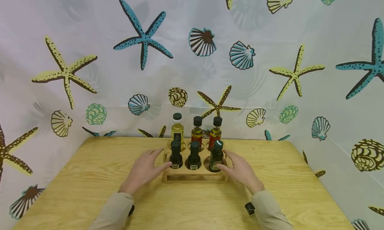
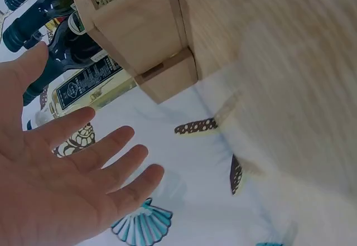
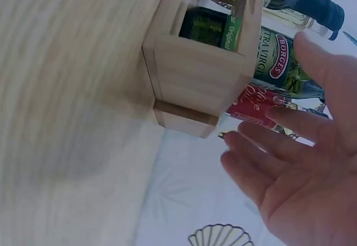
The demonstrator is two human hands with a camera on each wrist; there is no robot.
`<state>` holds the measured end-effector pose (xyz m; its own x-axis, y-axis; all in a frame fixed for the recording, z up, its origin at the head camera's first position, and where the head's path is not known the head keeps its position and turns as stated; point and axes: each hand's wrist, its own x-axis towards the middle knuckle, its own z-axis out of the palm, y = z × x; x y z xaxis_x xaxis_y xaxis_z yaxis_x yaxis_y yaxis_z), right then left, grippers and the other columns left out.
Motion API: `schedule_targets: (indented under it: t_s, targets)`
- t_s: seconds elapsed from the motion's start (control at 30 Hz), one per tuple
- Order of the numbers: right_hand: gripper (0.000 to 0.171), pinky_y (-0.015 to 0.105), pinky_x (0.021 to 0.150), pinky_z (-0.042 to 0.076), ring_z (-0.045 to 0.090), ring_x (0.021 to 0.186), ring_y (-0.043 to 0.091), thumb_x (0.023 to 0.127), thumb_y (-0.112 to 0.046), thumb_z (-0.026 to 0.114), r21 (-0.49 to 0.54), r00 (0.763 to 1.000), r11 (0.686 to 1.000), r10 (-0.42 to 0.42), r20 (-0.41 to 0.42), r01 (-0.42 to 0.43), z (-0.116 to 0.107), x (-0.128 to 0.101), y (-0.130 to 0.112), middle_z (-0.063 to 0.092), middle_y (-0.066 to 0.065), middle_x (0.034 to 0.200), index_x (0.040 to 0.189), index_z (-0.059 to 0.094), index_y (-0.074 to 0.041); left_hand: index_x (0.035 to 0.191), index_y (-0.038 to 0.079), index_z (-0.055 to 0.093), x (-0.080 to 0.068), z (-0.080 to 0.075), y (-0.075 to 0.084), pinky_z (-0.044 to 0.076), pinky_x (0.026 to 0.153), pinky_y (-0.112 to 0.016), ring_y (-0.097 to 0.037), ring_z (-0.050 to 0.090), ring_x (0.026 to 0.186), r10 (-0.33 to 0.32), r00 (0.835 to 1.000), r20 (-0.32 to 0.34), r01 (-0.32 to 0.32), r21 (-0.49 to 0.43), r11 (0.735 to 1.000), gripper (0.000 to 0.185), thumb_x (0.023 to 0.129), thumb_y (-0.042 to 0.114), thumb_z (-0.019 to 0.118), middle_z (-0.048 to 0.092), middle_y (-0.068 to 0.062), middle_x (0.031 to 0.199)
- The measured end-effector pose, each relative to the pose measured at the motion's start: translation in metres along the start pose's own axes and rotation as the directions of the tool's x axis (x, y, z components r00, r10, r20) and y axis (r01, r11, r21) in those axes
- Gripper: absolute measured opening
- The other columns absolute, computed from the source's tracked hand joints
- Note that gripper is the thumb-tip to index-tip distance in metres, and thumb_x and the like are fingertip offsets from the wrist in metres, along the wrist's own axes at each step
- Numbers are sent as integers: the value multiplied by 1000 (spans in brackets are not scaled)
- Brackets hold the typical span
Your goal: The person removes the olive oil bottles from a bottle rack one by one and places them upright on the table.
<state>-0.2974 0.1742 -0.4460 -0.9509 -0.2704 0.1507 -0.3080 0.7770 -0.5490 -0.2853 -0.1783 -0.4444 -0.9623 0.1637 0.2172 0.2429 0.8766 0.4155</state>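
A two-tier wooden rack (image 1: 196, 172) holds several bottles. Along the front stand two dark bottles with black caps, one at left (image 1: 175, 153) and one in the middle (image 1: 194, 156), plus a green olive oil bottle (image 1: 216, 158) at right, its Borges label (image 3: 273, 59) facing the right wrist camera. Beside the rack's left end is my left hand (image 1: 146, 168), fingers spread, thumb tip close to the left dark bottle. My right hand (image 1: 241, 169) is at the other end, its fingers extended and its thumb overlapping the olive oil bottle in the head view.
The back row has a pale yellow oil bottle (image 1: 177, 131) and two red-labelled bottles, one in the middle (image 1: 196, 133) and one at right (image 1: 215, 134). Under the rack is a light wooden table (image 1: 192, 206). A white curtain (image 1: 186, 73) printed with starfish and shells hangs behind and at both sides.
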Motion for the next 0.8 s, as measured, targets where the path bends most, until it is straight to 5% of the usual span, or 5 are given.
schedule_targets:
  t_s: [0.13,0.33,0.5,0.8]
  targets:
    - [66,48,107,45,51,131,33,91,-36,70,273,999,962,31,-41,-19,3,5,5,52,13,145,148,45,-13,150,11,41,4,3,-2,39,106,-63,-44,43,134,-18,998,61,29,-184,982,76,91,52,65,45,-22,148]
    - [62,44,104,49,53,130,33,91,-24,72,544,998,838,64,-15,-46,5,11,8,54,14,142,147,47,-15,152,18,36,6,10,-5,41,103,-63,-43,42,135,-44,984,172,106,-373,922,75,90,44,69,44,-20,149]
    - [61,48,106,47,49,134,33,91,-21,72,637,998,769,67,15,-61,9,16,10,52,14,145,146,47,-15,155,19,31,7,17,-8,40,105,-62,-42,41,137,-25,980,198,111,-437,893,75,93,40,68,41,-19,151]
    - [62,50,106,46,53,129,35,89,-19,74,663,998,746,65,19,-61,17,23,10,55,16,141,145,48,-11,154,17,34,9,20,-15,43,105,-58,-41,40,137,7,961,278,159,-570,806,72,92,30,70,36,-17,154]
